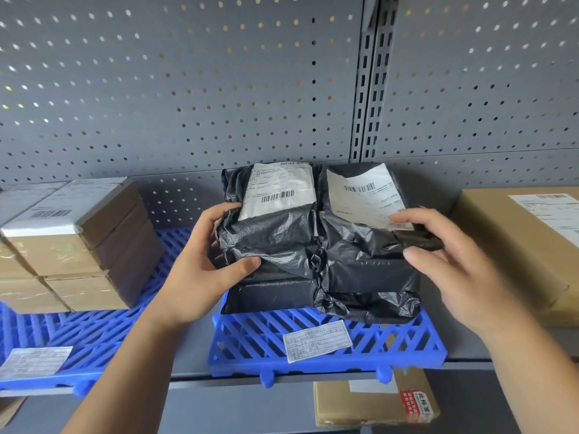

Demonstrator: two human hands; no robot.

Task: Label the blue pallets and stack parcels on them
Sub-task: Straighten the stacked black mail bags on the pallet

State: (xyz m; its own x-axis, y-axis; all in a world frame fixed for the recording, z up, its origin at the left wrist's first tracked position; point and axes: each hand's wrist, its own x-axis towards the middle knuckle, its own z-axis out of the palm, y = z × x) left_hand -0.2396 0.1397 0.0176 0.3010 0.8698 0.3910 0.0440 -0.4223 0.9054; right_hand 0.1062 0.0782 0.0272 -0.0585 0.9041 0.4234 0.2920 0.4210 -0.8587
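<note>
Lying on a blue plastic lattice pallet [329, 368] with a white paper label [316, 341] at its front, the left black plastic-wrapped parcel [275, 242] touches the right black plastic-wrapped parcel [360, 277]. The left hand [200, 261] grips the first at its side, thumb across the front. The right hand [454, 261] pinches the second's outer edge between thumb and fingers.

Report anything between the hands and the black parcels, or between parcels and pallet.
Nothing visible. The left hand grips the left black parcel, the right hand holds the right black parcel, and the parcels already lie on the blue pallet.
</note>
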